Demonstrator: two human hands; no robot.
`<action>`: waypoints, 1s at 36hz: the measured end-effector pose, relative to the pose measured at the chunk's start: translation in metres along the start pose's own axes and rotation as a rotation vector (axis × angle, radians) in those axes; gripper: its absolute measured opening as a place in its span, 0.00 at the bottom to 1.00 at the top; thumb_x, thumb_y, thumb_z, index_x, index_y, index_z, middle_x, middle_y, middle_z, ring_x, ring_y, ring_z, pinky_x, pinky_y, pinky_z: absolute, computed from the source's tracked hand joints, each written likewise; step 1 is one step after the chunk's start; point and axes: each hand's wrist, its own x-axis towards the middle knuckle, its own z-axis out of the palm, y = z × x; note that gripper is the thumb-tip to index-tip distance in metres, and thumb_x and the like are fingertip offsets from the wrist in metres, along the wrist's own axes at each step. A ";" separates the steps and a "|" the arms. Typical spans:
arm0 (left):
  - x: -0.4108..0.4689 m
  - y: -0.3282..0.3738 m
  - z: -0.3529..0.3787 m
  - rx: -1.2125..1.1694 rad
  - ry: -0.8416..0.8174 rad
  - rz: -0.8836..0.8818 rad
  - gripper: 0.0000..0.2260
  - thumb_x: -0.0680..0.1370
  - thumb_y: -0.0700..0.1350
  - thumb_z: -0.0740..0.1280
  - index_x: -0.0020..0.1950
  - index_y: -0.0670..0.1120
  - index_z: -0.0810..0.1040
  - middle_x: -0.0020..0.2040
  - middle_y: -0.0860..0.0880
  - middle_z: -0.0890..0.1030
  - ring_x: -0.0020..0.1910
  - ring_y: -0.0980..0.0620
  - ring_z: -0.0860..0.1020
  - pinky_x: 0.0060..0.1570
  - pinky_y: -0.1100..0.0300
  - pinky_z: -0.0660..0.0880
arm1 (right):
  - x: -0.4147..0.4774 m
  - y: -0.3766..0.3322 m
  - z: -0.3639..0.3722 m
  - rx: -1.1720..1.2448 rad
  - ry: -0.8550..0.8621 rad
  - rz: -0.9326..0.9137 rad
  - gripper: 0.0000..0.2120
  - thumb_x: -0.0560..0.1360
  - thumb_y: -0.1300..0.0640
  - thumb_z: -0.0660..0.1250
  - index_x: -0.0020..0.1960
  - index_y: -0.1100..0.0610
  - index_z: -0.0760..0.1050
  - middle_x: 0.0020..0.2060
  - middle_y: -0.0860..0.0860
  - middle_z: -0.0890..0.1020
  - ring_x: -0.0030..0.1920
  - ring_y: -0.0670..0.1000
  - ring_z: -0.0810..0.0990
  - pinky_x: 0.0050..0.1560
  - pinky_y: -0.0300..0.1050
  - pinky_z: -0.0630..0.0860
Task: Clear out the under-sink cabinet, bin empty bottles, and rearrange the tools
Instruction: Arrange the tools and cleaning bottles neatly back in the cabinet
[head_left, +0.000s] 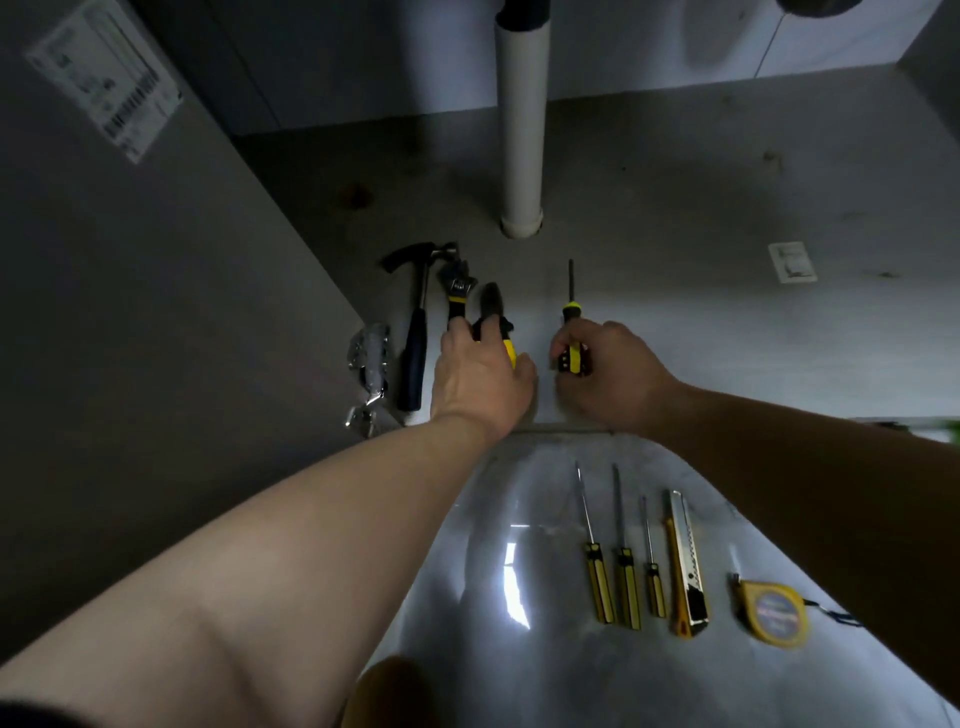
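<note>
1. While the screwdriver (571, 317) sits centre frame inside the cabinet (675, 208), tip up-frame toward the pipe (521, 130), the right hand (610, 376) pinches its handle.
2. Pliers (492, 306) just left of it, beside wrench (456, 288) and hammer (415, 353); left hand (483, 376) grips the pliers' handles.
3. Risk: left knuckles crowd the wrench; a careless pull would likely skew the row.
4. Both forearms reach up-frame from bottom corners, palms down.

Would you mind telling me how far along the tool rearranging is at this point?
Done: the hammer and wrench lie side by side on the cabinet floor, and no bottles show. In hand: the left hand grips the pliers, the right hand a screwdriver. Left: three screwdrivers, a utility knife and a tape measure wait on the outer floor.
</note>
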 end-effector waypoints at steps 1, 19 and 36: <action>-0.005 -0.002 0.000 -0.006 -0.008 0.017 0.28 0.78 0.54 0.66 0.76 0.48 0.66 0.68 0.41 0.66 0.70 0.41 0.66 0.69 0.48 0.69 | 0.001 0.000 0.004 -0.011 0.015 0.009 0.11 0.74 0.62 0.68 0.55 0.52 0.77 0.52 0.58 0.74 0.47 0.59 0.78 0.47 0.42 0.72; -0.025 -0.012 0.011 -0.015 -0.049 0.111 0.27 0.83 0.42 0.65 0.80 0.55 0.63 0.83 0.43 0.48 0.82 0.45 0.51 0.75 0.48 0.66 | -0.015 0.009 0.052 -0.045 0.230 -0.020 0.22 0.77 0.64 0.63 0.69 0.51 0.74 0.57 0.55 0.68 0.55 0.58 0.75 0.53 0.50 0.78; -0.028 -0.008 0.016 0.001 -0.048 0.066 0.31 0.82 0.36 0.63 0.82 0.56 0.58 0.84 0.44 0.44 0.83 0.46 0.47 0.76 0.48 0.65 | -0.005 0.008 0.060 -0.014 0.257 -0.082 0.25 0.77 0.65 0.64 0.72 0.50 0.72 0.57 0.55 0.69 0.49 0.55 0.76 0.51 0.47 0.78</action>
